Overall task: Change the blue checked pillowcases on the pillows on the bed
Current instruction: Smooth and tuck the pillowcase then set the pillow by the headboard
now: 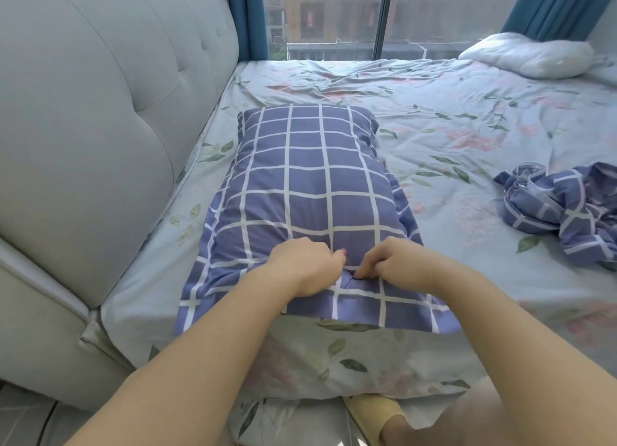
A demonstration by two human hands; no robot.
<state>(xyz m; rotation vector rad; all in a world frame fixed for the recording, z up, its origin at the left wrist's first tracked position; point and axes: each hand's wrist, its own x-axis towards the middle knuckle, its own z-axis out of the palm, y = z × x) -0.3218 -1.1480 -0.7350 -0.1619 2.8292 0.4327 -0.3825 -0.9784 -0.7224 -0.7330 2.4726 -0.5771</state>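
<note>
pillowcase (310,178) | l hand (305,267) + r hand (397,262) | both curled, pinching its near end

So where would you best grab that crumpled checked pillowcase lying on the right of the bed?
Probably a raised fold on the crumpled pillowcase, pinched from above on its near side: it lies loose in a heap, with ridges standing up.

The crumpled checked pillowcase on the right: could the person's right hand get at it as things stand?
Probably yes. Only flowered sheet lies between the right hand and the crumpled pillowcase; the hand would first have to let go of the pillow cover it pinches.
</note>
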